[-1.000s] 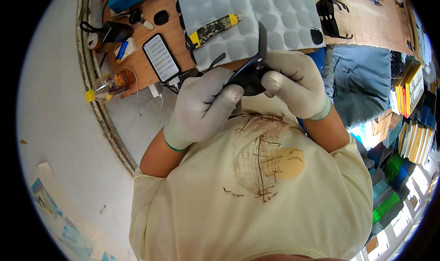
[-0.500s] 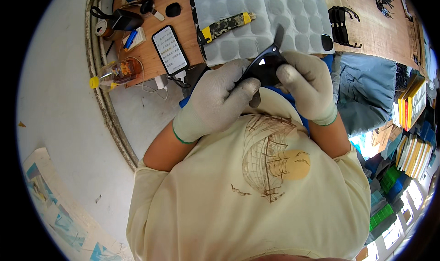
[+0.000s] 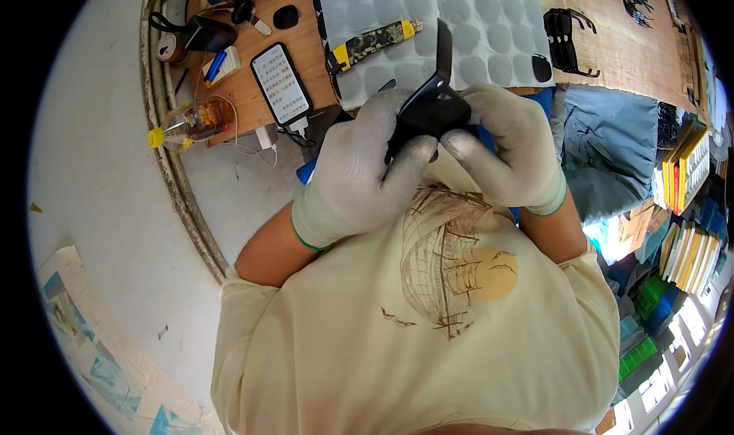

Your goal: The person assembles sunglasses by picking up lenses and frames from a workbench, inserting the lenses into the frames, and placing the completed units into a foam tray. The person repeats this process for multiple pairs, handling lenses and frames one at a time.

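A pair of black sunglasses is held in front of my chest, one temple arm standing up and away from me. My left hand, in a pale grey glove, is closed round one side of the frame, thumb on top. The gloved right hand pinches the other side near a lens, its fingertips partly hidden behind the glasses. Beyond my hands, a grey padded sheet with round pockets covers part of the bench. On it lies a camouflage-patterned tool with yellow ends, and a loose dark lens sits at its right corner.
Left on the wooden bench lie a lit phone on a cable, a black box and a yellow-capped bottle. Nested black sunglasses rest at the right, above grey cloth. Pipes run along the floor.
The sunglasses have turned in my hands, so the temple arm points more upright and the lens no longer shines. My right thumb has moved down and left, closer to the left thumb.
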A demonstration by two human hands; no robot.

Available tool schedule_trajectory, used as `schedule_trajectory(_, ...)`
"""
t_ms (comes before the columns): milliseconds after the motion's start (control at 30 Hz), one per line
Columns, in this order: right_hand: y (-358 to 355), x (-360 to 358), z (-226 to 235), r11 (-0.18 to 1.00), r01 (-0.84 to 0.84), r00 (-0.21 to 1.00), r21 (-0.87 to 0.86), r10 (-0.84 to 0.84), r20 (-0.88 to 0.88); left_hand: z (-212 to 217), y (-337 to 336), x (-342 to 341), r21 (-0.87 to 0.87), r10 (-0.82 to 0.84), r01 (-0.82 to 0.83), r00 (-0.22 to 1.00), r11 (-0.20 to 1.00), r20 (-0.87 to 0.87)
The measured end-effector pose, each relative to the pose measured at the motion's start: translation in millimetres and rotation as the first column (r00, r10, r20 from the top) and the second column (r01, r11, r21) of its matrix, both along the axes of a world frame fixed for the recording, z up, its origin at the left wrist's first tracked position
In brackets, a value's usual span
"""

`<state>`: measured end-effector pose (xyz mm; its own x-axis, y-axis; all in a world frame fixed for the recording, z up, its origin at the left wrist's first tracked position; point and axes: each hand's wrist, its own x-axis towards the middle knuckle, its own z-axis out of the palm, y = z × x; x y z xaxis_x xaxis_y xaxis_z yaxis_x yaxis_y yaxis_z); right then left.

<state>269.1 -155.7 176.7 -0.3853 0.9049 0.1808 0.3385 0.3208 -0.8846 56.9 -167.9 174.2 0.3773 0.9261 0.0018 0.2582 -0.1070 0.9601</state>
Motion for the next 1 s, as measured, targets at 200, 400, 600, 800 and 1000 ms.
schedule_trajectory(200,0.9,4.3,-1.6,0.975,-0.051,0.995,-0.214,0.030,-0.098,6.5,-4.8,11.1,0.228,0.051,-0.037,0.997,0.973,-0.057)
schedule_trajectory(400,3.6,16.9,-15.6,0.946,-0.148,0.968,-0.287,0.079,-0.240,7.7,-7.9,26.1,0.424,0.076,-0.002,0.985,0.905,-0.158)
schedule_trajectory(600,12.7,52.3,-24.4,0.991,0.115,0.987,0.067,-0.106,-0.117,21.4,8.9,41.4,0.180,-0.144,0.248,0.880,0.952,-0.453)
schedule_trajectory(800,-18.2,90.0,-39.7,0.996,-0.088,0.980,0.033,0.093,-0.178,34.2,39.2,84.4,-0.120,-0.602,0.632,0.638,0.766,-0.480)
schedule_trajectory(1000,-64.0,171.3,-31.7,0.810,0.579,0.812,-0.092,-0.583,-0.021,-12.0,142.3,142.3,0.287,-0.013,0.112,0.945,0.952,-0.326)
